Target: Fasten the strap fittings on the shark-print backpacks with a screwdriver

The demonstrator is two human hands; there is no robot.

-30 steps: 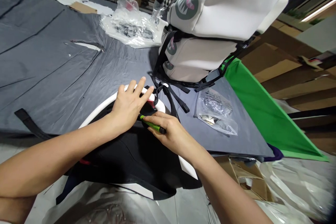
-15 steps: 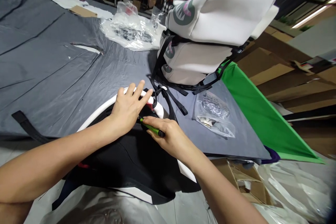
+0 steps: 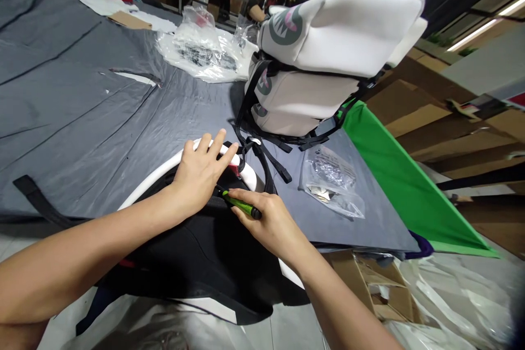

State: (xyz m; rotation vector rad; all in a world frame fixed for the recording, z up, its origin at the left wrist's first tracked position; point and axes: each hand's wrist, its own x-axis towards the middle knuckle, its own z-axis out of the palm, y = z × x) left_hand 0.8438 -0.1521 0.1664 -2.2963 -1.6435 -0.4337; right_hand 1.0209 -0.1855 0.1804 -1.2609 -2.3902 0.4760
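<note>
A black and white bag point(image 3: 213, 262) lies at the near edge of the grey-covered table, partly over it. My left hand point(image 3: 202, 172) rests on its white upper rim, fingers spread and holding nothing. To the right, my right hand point(image 3: 266, 216) is closed around a green tool with a black end point(image 3: 244, 206), whose dark tip touches the black fabric beside my left palm. What the tip does there is hidden. A small red tab and a black strap point(image 3: 266, 167) show just beyond my fingers.
Stacked white bags point(image 3: 340, 33) with black straps stand beyond my hands. Clear plastic packets point(image 3: 332, 180) lie right and behind. Green fabric point(image 3: 410, 186) hangs at the table's right edge, cardboard boxes point(image 3: 377, 284) below. A person point(image 3: 260, 3) is at the back.
My right hand and the green tool have shifted slightly right and down. My left hand stays nearly in place. The person at the back shows more beside the stacked bags.
</note>
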